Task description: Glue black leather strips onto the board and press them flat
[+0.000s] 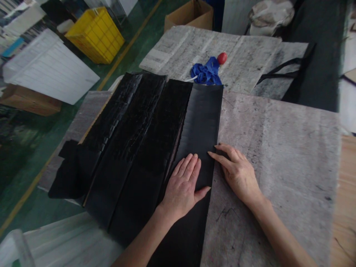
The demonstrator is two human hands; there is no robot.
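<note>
Several long black strips lie side by side, overlapping, across the middle of the head view. The rightmost is a matte black strip [204,115] with a straight right edge. My left hand [182,189] lies flat on this strip, fingers together and thumb stretched out to the right. At the strip's right edge is my right hand [237,168], its fingertips resting on the edge and slightly apart. The neighbouring glossy black strips [155,122] have a wet-looking sheen on their upper parts. What the strips are made of I cannot tell.
A grey worn board [278,155] lies under the work. Beyond are a crumpled blue cloth [207,72] and a red ball-like object [222,58]. A yellow crate [96,35], a white bin [50,66] and a cardboard box [189,16] stand on the floor around.
</note>
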